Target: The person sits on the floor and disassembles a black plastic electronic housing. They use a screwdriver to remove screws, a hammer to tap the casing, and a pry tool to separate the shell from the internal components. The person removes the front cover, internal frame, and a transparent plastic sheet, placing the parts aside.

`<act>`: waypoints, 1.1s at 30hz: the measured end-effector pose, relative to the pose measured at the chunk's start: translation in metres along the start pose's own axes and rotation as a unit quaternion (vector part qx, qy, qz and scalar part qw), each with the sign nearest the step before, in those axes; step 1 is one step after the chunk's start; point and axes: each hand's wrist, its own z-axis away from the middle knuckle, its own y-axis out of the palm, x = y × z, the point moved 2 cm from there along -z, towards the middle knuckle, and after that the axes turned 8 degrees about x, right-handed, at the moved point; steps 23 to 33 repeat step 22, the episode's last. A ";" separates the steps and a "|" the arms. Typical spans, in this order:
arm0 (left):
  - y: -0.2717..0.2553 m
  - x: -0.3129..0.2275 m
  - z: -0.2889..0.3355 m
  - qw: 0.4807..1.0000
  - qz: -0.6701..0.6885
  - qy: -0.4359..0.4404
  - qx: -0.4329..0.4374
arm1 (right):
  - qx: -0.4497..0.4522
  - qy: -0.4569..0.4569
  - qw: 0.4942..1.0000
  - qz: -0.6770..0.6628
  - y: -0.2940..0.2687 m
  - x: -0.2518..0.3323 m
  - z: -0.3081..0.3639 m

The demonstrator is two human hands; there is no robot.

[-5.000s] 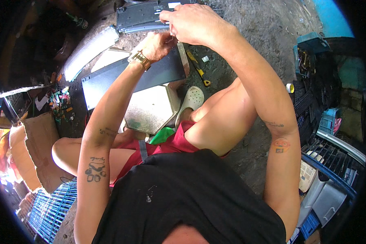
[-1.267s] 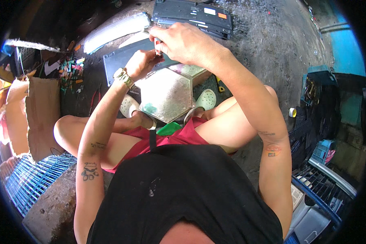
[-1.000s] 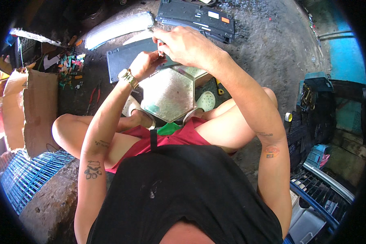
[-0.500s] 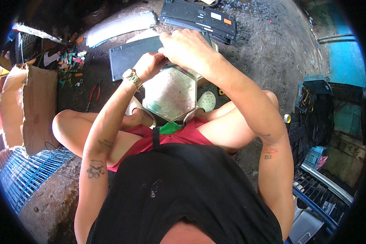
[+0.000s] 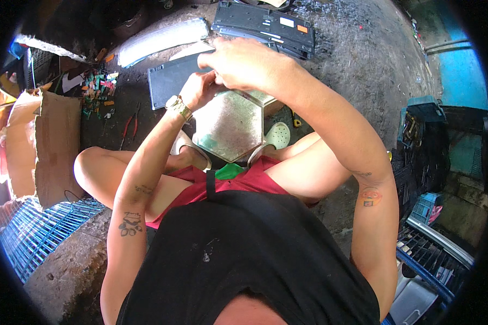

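A dark, flat rectangular panel (image 5: 171,81), like the underside of a keyboard, lies across the far side of a hexagonal metal-topped stool (image 5: 228,127) between my feet. My left hand (image 5: 199,89), with a gold watch on its wrist, is closed at the panel's near edge, fingertips pinched together. Just above and to its right, my right hand (image 5: 244,64) is closed too, its fingers curled over the panel close to the left fingertips. What either hand grips is hidden behind the fingers. The right hand and forearm cover the panel's right part.
Beyond lie a stack of black keyboard-like panels (image 5: 265,27) and a pile of whitish sheets (image 5: 162,42). Left are red-handled pliers (image 5: 129,127), scattered coloured scraps (image 5: 100,86), a cardboard box (image 5: 57,146) and a blue wire rack (image 5: 43,233). A blue crate (image 5: 425,114) stands right.
My right hand has shifted slightly left and down over the panel, its fingers still curled. The left hand stays almost in place. The whole view has moved a little.
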 end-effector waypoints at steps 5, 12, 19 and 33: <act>-0.002 -0.005 -0.001 0.999 0.009 0.017 -0.046 | 0.057 0.017 0.998 -0.006 -0.005 -0.005 -0.002; -0.033 -0.015 0.005 0.976 -0.043 0.005 -0.214 | 0.015 0.066 0.997 0.042 -0.017 -0.008 0.003; -0.080 0.095 0.078 0.844 0.149 -0.316 -0.406 | -0.486 0.104 0.847 -0.191 -0.036 -0.027 0.108; -0.039 0.141 0.106 0.808 0.272 -0.442 -0.279 | -0.498 0.203 0.815 -0.218 0.062 -0.009 0.117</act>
